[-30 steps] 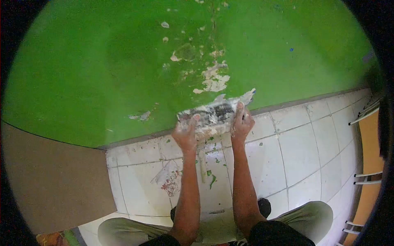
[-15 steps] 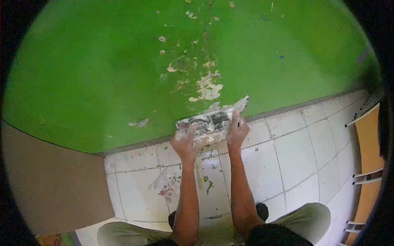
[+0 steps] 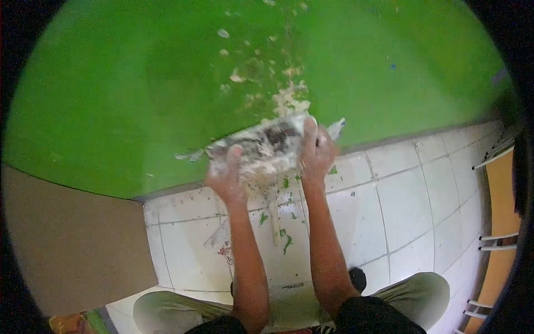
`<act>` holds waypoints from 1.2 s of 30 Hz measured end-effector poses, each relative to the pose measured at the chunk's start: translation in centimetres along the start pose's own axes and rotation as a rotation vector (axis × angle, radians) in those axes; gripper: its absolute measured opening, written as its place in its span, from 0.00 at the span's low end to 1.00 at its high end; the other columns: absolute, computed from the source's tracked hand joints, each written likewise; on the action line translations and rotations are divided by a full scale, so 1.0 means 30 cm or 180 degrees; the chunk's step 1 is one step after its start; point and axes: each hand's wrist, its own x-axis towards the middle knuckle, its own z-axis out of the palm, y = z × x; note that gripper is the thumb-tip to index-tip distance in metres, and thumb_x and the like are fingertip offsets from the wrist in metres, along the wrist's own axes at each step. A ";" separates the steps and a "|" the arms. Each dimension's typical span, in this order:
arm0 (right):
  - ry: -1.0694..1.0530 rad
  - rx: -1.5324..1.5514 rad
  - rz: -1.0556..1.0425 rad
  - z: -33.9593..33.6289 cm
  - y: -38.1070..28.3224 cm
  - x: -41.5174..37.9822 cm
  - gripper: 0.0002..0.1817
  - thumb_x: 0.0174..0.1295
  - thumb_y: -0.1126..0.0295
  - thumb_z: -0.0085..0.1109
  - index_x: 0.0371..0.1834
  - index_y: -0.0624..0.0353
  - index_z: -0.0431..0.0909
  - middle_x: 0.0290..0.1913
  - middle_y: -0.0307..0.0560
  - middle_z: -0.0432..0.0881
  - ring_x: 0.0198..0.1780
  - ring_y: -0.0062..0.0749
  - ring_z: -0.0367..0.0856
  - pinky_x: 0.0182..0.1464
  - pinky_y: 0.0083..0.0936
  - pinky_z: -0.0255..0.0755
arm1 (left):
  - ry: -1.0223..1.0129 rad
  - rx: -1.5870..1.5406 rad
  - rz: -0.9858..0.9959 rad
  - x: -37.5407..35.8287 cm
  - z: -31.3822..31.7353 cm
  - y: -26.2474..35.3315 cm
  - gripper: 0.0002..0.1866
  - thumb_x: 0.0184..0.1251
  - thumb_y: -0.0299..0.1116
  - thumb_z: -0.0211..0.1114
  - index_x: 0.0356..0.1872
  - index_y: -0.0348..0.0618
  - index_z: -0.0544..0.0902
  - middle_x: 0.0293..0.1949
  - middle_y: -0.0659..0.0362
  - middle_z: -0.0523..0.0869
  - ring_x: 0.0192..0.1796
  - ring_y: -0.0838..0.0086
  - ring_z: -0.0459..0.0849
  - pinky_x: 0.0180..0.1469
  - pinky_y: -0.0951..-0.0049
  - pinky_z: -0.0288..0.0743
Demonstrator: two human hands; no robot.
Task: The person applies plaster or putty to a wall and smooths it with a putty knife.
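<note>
My left hand [image 3: 226, 175] and my right hand [image 3: 317, 149] grip the two ends of a rectangular plastering blade [image 3: 267, 142], thumbs on its near face. White putty and dark patches cover the blade, and both hands are smeared white. It is tilted, right end higher, against the lower part of the green wall [image 3: 167, 100]; its contact edge is hidden. Above it, pale putty patches [image 3: 289, 100] mark bare, chipped spots. To the right of my right hand, a whitish patch [image 3: 337, 128] shows on the wall.
White floor tiles [image 3: 356, 222] meet the wall's base, with green paint flakes [image 3: 286, 242] scattered on them. A pale stick-like handle [image 3: 275, 222] is between my forearms. A brown panel [image 3: 72, 239] stands at left; orange furniture with metal legs [image 3: 503, 195] is at right.
Both hands have moved the blade up and left along the wall, and its slant has grown steeper. The view has shifted slightly.
</note>
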 end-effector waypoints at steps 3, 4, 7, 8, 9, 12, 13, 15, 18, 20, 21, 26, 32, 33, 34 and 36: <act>-0.0009 0.0882 0.0322 -0.033 0.158 -0.089 0.22 0.73 0.59 0.60 0.24 0.64 0.76 0.20 0.40 0.71 0.25 0.22 0.65 0.28 0.27 0.62 | -0.0243 0.0814 -0.0214 -0.089 0.001 -0.069 0.19 0.54 0.35 0.83 0.18 0.44 0.77 0.23 0.69 0.75 0.25 0.79 0.68 0.29 0.71 0.68; 0.0099 0.0943 0.0593 -0.024 0.211 -0.104 0.28 0.75 0.56 0.57 0.18 0.62 0.69 0.19 0.35 0.63 0.27 0.19 0.59 0.27 0.27 0.56 | -0.0237 0.0778 -0.0202 -0.123 0.012 -0.074 0.19 0.54 0.35 0.83 0.18 0.44 0.77 0.23 0.69 0.75 0.25 0.79 0.68 0.29 0.71 0.68; 0.0107 0.0594 0.0206 -0.003 0.157 -0.079 0.27 0.75 0.56 0.57 0.19 0.63 0.71 0.19 0.35 0.63 0.27 0.19 0.58 0.28 0.27 0.56 | -0.0113 0.1208 -0.0807 -0.120 -0.051 -0.127 0.16 0.53 0.36 0.84 0.26 0.37 0.84 0.25 0.68 0.79 0.28 0.80 0.71 0.35 0.72 0.70; 0.0069 0.0528 0.0283 -0.024 0.148 -0.114 0.27 0.75 0.56 0.57 0.19 0.63 0.71 0.19 0.35 0.63 0.27 0.19 0.58 0.28 0.27 0.56 | -0.0122 0.1282 -0.0884 -0.119 -0.095 -0.140 0.16 0.53 0.36 0.84 0.26 0.37 0.84 0.25 0.68 0.79 0.28 0.80 0.71 0.35 0.72 0.70; -0.0069 0.0616 0.0523 -0.032 0.131 -0.124 0.26 0.75 0.57 0.57 0.19 0.63 0.72 0.19 0.34 0.63 0.27 0.19 0.58 0.27 0.27 0.56 | -0.0238 0.0935 -0.0601 -0.096 -0.087 -0.118 0.16 0.53 0.35 0.83 0.31 0.35 0.86 0.27 0.65 0.82 0.30 0.79 0.73 0.37 0.72 0.72; -0.0147 0.0910 0.0634 -0.014 0.124 -0.108 0.25 0.75 0.59 0.58 0.20 0.63 0.70 0.20 0.33 0.62 0.27 0.19 0.57 0.26 0.28 0.54 | -0.0389 0.0778 -0.0577 -0.091 -0.064 -0.097 0.18 0.54 0.33 0.83 0.40 0.32 0.87 0.36 0.57 0.88 0.34 0.77 0.79 0.41 0.71 0.74; -0.0037 0.0896 0.0549 -0.004 0.178 -0.110 0.26 0.75 0.59 0.58 0.19 0.62 0.67 0.20 0.33 0.61 0.26 0.19 0.56 0.26 0.28 0.53 | -0.0255 0.0856 -0.0558 -0.101 -0.075 -0.210 0.18 0.54 0.32 0.82 0.40 0.31 0.87 0.36 0.56 0.89 0.35 0.77 0.80 0.42 0.71 0.75; 0.0140 0.0909 0.0402 -0.006 0.254 -0.118 0.27 0.75 0.59 0.58 0.18 0.62 0.65 0.19 0.32 0.59 0.25 0.19 0.55 0.25 0.28 0.52 | 0.0014 0.0843 -0.0142 -0.134 -0.038 -0.261 0.16 0.55 0.31 0.82 0.40 0.32 0.87 0.32 0.60 0.88 0.32 0.79 0.80 0.39 0.71 0.75; 0.0018 0.0668 0.0309 0.001 0.091 -0.063 0.27 0.75 0.59 0.58 0.18 0.64 0.66 0.18 0.32 0.61 0.24 0.18 0.56 0.25 0.27 0.52 | 0.0102 0.0626 -0.0477 -0.090 -0.042 -0.165 0.14 0.56 0.33 0.81 0.36 0.35 0.87 0.27 0.64 0.85 0.29 0.81 0.77 0.34 0.73 0.74; -0.0111 0.0927 0.0391 -0.028 0.047 -0.080 0.28 0.75 0.59 0.58 0.18 0.64 0.65 0.18 0.33 0.62 0.25 0.18 0.56 0.25 0.27 0.52 | -0.0173 0.0788 -0.0531 -0.080 -0.056 -0.064 0.13 0.58 0.34 0.80 0.29 0.37 0.85 0.26 0.65 0.82 0.27 0.81 0.73 0.30 0.75 0.72; -0.0112 0.0969 0.0340 -0.018 0.064 -0.068 0.24 0.74 0.59 0.59 0.21 0.64 0.72 0.19 0.33 0.67 0.24 0.19 0.60 0.25 0.26 0.56 | -0.0166 0.0695 -0.0557 -0.075 -0.033 -0.049 0.13 0.58 0.34 0.80 0.28 0.38 0.84 0.26 0.65 0.82 0.27 0.81 0.74 0.30 0.75 0.71; 0.0089 0.0888 0.0468 -0.019 0.235 -0.110 0.20 0.74 0.65 0.58 0.23 0.63 0.78 0.18 0.35 0.69 0.24 0.19 0.63 0.26 0.25 0.59 | -0.0445 0.1025 -0.0107 -0.134 -0.022 -0.151 0.12 0.59 0.33 0.79 0.33 0.36 0.85 0.26 0.63 0.84 0.26 0.80 0.78 0.31 0.74 0.75; 0.0075 0.0402 -0.0191 0.035 0.127 -0.075 0.13 0.72 0.68 0.59 0.35 0.67 0.87 0.24 0.44 0.84 0.26 0.19 0.75 0.27 0.25 0.66 | 0.0009 -0.0089 -0.0441 -0.035 -0.055 -0.117 0.19 0.54 0.30 0.81 0.44 0.32 0.84 0.45 0.54 0.85 0.40 0.73 0.83 0.41 0.79 0.78; 0.0108 0.0639 0.0090 0.030 0.130 -0.092 0.14 0.72 0.67 0.60 0.34 0.68 0.87 0.25 0.44 0.84 0.26 0.20 0.75 0.29 0.24 0.68 | -0.0019 0.0247 -0.0489 -0.036 -0.082 -0.177 0.17 0.55 0.30 0.81 0.43 0.35 0.85 0.39 0.60 0.85 0.35 0.77 0.81 0.37 0.79 0.76; 0.0147 0.0881 0.0365 0.022 0.141 -0.104 0.15 0.71 0.66 0.60 0.34 0.69 0.86 0.25 0.43 0.84 0.27 0.20 0.75 0.30 0.23 0.69 | -0.0052 0.0574 -0.0528 -0.042 -0.091 -0.216 0.15 0.57 0.30 0.80 0.41 0.37 0.85 0.33 0.65 0.84 0.30 0.80 0.78 0.33 0.79 0.74; 0.0095 0.1245 0.0683 0.016 0.153 -0.095 0.26 0.73 0.62 0.60 0.17 0.63 0.67 0.18 0.31 0.62 0.24 0.18 0.56 0.24 0.27 0.52 | -0.0216 0.0455 -0.0013 -0.072 -0.055 -0.206 0.18 0.53 0.27 0.81 0.43 0.33 0.85 0.46 0.57 0.85 0.38 0.75 0.82 0.38 0.78 0.76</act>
